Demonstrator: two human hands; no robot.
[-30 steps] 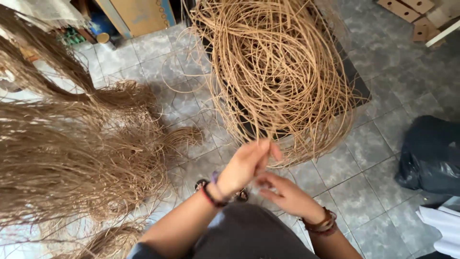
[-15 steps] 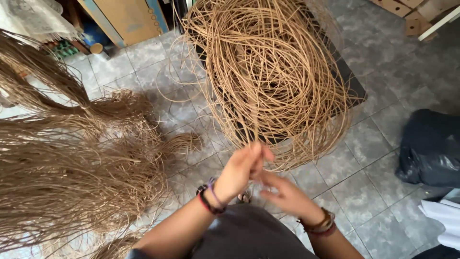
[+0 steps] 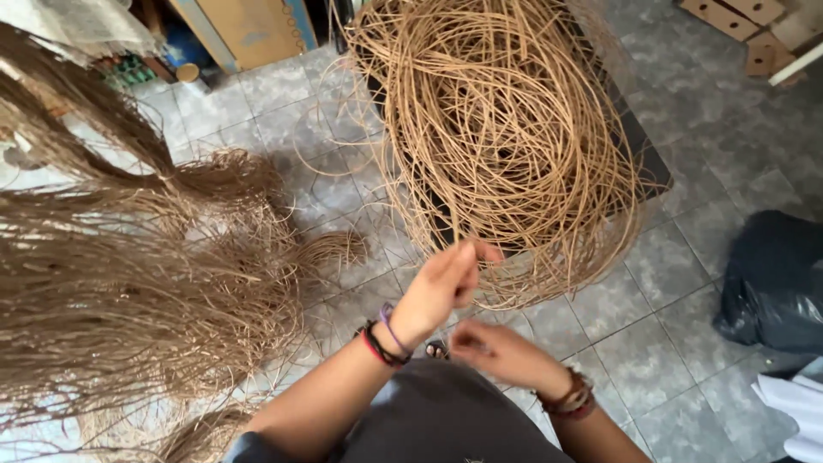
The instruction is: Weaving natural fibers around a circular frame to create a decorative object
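Note:
A big loose coil of tan cane strands [image 3: 506, 129] lies on a dark tray [image 3: 643, 150] on the tiled floor. My left hand [image 3: 441, 287] is raised at the coil's near edge, with its fingertips pinched together on a thin cane strand. My right hand [image 3: 497, 351] sits lower and closer to me, just below the left hand. Its fingers are curled, and whether a strand runs through them is too fine to see. Both wrists wear bracelets. My dark-clothed lap [image 3: 429, 420] is under the hands.
A wide bundle of brown dried fibre [image 3: 129, 291] spreads over the floor at the left. A black bag [image 3: 771, 283] and white sheets [image 3: 793, 411] lie at the right. Cardboard pieces [image 3: 741, 21] are at the far right, a wooden cabinet [image 3: 249, 30] at the back.
My left hand has lifted slightly toward the coil's edge, while my right hand has stayed low beneath it. The view has shifted a little.

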